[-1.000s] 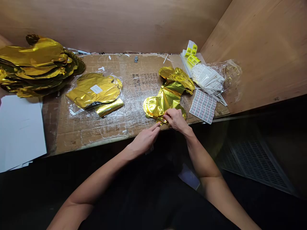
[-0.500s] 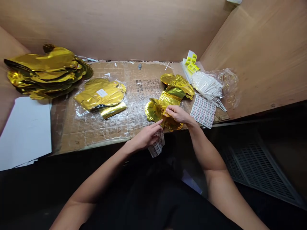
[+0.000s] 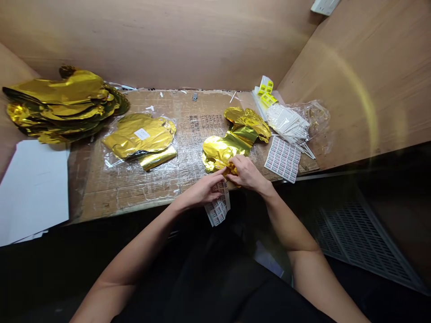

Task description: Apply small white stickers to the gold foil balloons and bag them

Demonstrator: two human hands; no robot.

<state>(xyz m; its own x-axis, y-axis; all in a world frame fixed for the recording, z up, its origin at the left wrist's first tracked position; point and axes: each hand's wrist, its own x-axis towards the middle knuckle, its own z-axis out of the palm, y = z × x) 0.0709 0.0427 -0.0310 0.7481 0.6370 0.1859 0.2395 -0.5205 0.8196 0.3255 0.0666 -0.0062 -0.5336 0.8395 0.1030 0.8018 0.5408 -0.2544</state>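
Observation:
A crumpled gold foil balloon (image 3: 232,141) lies near the front edge of the cardboard-covered table (image 3: 134,188). My right hand (image 3: 245,172) is closed, pinching the balloon's near end. My left hand (image 3: 205,190) is closed too; it holds a small sheet of printed stickers (image 3: 218,208) under its fingers, and its fingertips touch the balloon beside my right hand.
A stack of gold foil balloons (image 3: 63,105) sits at the back left, a bagged gold balloon (image 3: 141,139) mid-left. A larger sticker sheet (image 3: 283,159), a bag of white sticks (image 3: 291,123) and yellow labels (image 3: 266,92) lie right. White sheets (image 3: 32,188) are far left. Wooden walls enclose the bench.
The balloon's near end has been gathered and folded toward the front edge. The sticker sheet under my left hand came into view. Both hands stayed together at the balloon's end.

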